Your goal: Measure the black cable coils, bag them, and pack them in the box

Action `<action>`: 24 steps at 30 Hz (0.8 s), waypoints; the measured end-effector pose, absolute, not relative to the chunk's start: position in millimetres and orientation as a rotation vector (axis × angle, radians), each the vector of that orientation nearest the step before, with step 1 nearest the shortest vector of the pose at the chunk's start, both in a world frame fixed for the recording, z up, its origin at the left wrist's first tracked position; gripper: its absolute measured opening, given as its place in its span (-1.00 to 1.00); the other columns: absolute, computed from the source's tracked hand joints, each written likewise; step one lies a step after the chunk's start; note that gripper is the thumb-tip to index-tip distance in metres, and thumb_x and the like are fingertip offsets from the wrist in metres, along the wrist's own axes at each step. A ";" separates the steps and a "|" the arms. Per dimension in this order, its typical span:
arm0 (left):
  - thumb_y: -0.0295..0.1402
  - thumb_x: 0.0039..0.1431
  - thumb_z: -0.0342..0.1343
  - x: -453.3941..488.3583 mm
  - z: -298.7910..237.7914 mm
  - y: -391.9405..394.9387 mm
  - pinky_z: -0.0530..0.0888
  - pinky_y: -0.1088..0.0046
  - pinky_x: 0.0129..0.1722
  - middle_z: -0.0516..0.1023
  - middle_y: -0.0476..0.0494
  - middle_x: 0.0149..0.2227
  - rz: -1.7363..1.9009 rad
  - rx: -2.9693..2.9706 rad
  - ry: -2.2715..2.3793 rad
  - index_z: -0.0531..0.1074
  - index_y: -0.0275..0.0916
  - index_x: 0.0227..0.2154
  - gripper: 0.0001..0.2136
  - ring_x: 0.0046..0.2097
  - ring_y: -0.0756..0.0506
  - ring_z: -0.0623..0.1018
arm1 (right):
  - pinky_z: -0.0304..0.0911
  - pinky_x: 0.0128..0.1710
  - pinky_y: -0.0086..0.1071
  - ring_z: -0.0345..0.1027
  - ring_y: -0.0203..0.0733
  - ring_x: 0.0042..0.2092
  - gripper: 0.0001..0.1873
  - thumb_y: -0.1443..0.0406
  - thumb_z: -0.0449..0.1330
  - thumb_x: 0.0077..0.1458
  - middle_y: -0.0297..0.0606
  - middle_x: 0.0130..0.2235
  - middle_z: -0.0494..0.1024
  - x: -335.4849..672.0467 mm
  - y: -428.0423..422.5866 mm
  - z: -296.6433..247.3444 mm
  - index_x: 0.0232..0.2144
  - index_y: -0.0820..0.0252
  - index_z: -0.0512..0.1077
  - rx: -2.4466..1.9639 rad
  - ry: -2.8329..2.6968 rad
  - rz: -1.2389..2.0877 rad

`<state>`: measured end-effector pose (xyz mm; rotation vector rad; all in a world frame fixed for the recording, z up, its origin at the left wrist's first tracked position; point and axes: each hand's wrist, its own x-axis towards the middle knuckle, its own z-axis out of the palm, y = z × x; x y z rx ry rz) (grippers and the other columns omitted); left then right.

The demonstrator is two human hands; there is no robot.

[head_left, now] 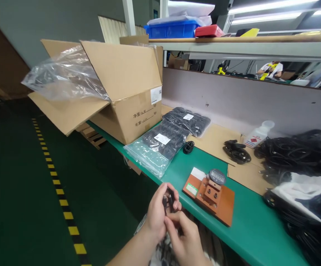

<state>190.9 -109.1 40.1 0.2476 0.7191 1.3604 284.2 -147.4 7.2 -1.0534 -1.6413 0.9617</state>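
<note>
Just beyond hands [157, 218], cables [169, 146] in bags [146, 154]

Carton [134, 115]: "净重" and "毛重" — bottle [261, 132]: red diamond sign [254, 140] — gauge [217, 177] digits blurred.

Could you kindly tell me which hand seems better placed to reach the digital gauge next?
Probably the right hand: it sits on the side toward the digital gauge, while the left hand cups the black connectors. The hands are close together, so the advantage looks slight.
</note>
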 end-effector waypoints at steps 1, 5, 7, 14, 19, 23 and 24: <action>-0.16 0.22 0.09 189.2 41.3 -108.4 0.33 0.52 -0.50 0.42 -0.01 -0.47 1.363 0.248 0.720 0.33 -0.24 -0.39 -0.76 -0.56 0.07 0.35 | 0.35 -0.40 -0.44 0.44 -0.22 -0.43 -0.82 0.24 0.11 0.23 -0.20 -0.41 0.54 281.3 -149.5 4.8 -0.34 0.22 0.44 -1.067 -1.570 1.022; -0.14 0.25 0.04 183.4 44.5 -107.4 0.27 0.54 -0.55 0.37 0.03 -0.52 1.377 0.295 0.731 0.30 -0.22 -0.43 -0.74 -0.59 0.08 0.30 | 0.30 -0.54 -0.49 0.35 -0.30 -0.52 -0.72 0.09 0.22 0.15 -0.34 -0.47 0.43 267.0 -158.3 -3.3 -0.30 0.16 0.32 -1.121 -1.079 1.375; -0.18 0.26 0.03 180.5 44.3 -108.1 0.26 0.54 -0.56 0.35 0.04 -0.55 1.387 0.343 0.753 0.31 -0.23 -0.45 -0.75 -0.59 0.07 0.31 | 0.25 -0.61 -0.51 0.27 -0.36 -0.61 -0.60 0.01 0.30 0.04 -0.45 -0.56 0.37 260.3 -159.9 -4.4 -0.38 0.14 0.25 -1.109 -0.867 1.528; -0.18 0.26 0.03 167.6 31.2 -114.1 0.43 0.42 -0.35 0.35 0.01 -0.59 1.296 0.658 0.997 0.39 -0.25 -0.49 -0.71 -0.47 -0.03 0.44 | 0.18 -0.68 -0.55 0.23 -0.39 -0.71 -0.54 0.01 0.35 -0.02 -0.41 -0.70 0.44 247.9 -156.7 -4.7 -0.51 0.17 0.23 -1.049 -0.567 1.760; -0.10 0.27 -0.01 160.3 23.0 -119.3 0.48 0.28 -0.17 0.47 -0.03 -0.50 1.254 0.535 0.985 0.34 -0.23 -0.53 -0.65 -0.47 -0.02 0.46 | 0.20 -0.69 -0.53 0.26 -0.37 -0.71 -0.53 0.03 0.40 -0.10 -0.45 -0.70 0.43 236.5 -161.2 -10.0 -0.51 0.17 0.24 -1.011 -0.542 1.707; -0.09 0.21 0.07 155.8 14.8 -125.8 0.49 0.34 -0.28 0.49 -0.05 -0.54 1.192 0.452 1.036 0.34 -0.24 -0.55 -0.65 -0.50 -0.02 0.46 | 0.21 -0.69 -0.51 0.27 -0.35 -0.71 -0.52 0.02 0.42 -0.16 -0.48 -0.68 0.40 232.1 -167.3 -19.6 -0.49 0.16 0.26 -1.027 -0.568 1.690; -0.11 0.20 0.09 154.9 11.2 -127.8 0.49 0.36 -0.30 0.48 -0.03 -0.57 1.193 0.464 1.075 0.36 -0.25 -0.54 -0.67 -0.53 -0.01 0.45 | 0.21 -0.69 -0.50 0.28 -0.35 -0.70 -0.52 0.00 0.40 -0.14 -0.47 -0.68 0.40 233.1 -168.4 -23.0 -0.49 0.17 0.26 -1.040 -0.593 1.699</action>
